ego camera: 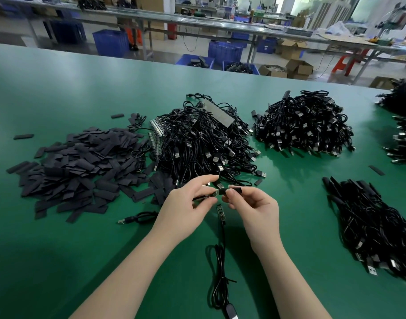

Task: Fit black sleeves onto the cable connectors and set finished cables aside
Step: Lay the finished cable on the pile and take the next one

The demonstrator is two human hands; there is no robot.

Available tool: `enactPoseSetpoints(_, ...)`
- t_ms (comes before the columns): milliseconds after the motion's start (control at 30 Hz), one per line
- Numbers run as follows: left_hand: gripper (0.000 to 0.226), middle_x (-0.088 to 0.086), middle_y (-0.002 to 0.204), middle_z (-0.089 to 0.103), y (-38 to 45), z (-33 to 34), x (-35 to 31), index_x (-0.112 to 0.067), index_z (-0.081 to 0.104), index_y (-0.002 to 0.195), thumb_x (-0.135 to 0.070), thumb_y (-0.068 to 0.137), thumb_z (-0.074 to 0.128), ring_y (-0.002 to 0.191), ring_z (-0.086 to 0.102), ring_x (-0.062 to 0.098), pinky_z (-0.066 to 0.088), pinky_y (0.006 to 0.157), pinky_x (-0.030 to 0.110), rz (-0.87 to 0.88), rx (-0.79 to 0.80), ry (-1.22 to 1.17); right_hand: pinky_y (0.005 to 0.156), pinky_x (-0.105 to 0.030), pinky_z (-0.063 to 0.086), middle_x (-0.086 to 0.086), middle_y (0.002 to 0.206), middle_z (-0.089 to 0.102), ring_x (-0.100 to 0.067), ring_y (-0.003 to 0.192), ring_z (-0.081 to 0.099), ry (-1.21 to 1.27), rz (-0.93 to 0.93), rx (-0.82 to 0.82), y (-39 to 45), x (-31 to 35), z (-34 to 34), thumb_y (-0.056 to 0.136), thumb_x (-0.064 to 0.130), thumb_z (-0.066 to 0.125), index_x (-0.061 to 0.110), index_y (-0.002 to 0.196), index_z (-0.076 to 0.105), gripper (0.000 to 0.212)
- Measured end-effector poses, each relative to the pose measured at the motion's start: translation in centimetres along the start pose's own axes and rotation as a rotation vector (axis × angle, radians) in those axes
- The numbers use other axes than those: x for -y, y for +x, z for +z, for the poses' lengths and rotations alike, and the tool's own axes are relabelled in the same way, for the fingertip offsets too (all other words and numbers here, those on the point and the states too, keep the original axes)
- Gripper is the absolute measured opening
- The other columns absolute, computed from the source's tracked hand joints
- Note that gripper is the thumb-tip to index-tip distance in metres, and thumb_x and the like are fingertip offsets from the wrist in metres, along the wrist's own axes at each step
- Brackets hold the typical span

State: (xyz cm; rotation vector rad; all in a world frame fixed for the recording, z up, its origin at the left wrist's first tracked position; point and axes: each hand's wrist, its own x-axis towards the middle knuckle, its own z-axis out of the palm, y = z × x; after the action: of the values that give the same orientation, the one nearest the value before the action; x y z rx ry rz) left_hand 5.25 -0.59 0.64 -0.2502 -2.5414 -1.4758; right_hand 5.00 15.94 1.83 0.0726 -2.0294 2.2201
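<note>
Black sleeve (234,191) sits pinched between the thumb and fingertips of the right hand (255,210), held just above the green table (59,88) in the near middle of the view; its open end meets the small connector board (215,192) that the left hand (185,203) holds from the other side, the fingers of that hand curled around the cable end with the forefinger stretched forward; whether the board has entered the sleeve at all cannot be told, since the fingers crowd the joint. Beneath the hands a loose cable (220,261) lies on the table, its bare connector end pointing up toward the hands and its coiled cord running back toward the person; another short cable (137,218) lies just left of the left wrist. To the left spreads a broad heap of flat black sleeves (77,166); behind the hands rises a tangled pile of black USB cables (204,141), with a row of small silvery connector parts along its left edge; farther right stands a second cable pile (303,125), well apart from the first; at the near right lies a stack of cables (370,222) whose ends wear black sleeves; more cable heaps (402,125) sit at the far right edge. Beyond the table stand long workbenches, blue crates (109,42) and cardboard boxes (298,69) on the floor.
</note>
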Motion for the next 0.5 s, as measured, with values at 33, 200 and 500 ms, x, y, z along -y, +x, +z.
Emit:
enactPoseSetpoints(33, 0.052, -0.037, 0.105, 0.064, 0.00, -0.01, 0.01, -0.063, 0.048, 0.122, -0.029, 0.089, 0.068, 0.106, 0.059, -0.011, 0.053, 0.094, 0.035, -0.001, 0.004, 0.003, 0.068, -0.017, 0.055, -0.003, 0.081, 0.077, -0.016, 0.079, 0.075, -0.008, -0.009, -0.002, -0.02, -0.04, 0.00, 0.083, 0.006, 0.076, 0.030, 0.078, 0.080, 0.025)
enactPoseSetpoints(200, 0.053, -0.041, 0.104, 0.063, -0.04, 0.01, 0.13, -0.064, 0.046, 0.122, -0.031, 0.088, 0.070, 0.103, 0.058, -0.015, 0.053, 0.085, 0.025, 0.013, 0.006, 0.023, 0.068, -0.015, 0.054, 0.001, 0.081, 0.077, -0.010, 0.076, 0.073, -0.066, -0.062, 0.001, 0.01, 0.07, -0.11, 0.082, 0.005, 0.077, 0.034, 0.079, 0.079, 0.030)
enactPoseSetpoints(500, 0.056, -0.037, 0.103, 0.065, 0.14, -0.22, 0.06, -0.062, 0.048, 0.124, -0.030, 0.085, 0.073, 0.094, 0.062, -0.013, 0.043, 0.076, 0.005, 0.015, 0.021, 0.010, 0.076, -0.025, 0.059, 0.003, 0.085, 0.078, -0.015, 0.082, 0.074, -0.142, -0.059, 0.068, 0.42, 0.38, -0.93, 0.082, 0.010, 0.077, 0.039, 0.085, 0.078, 0.029)
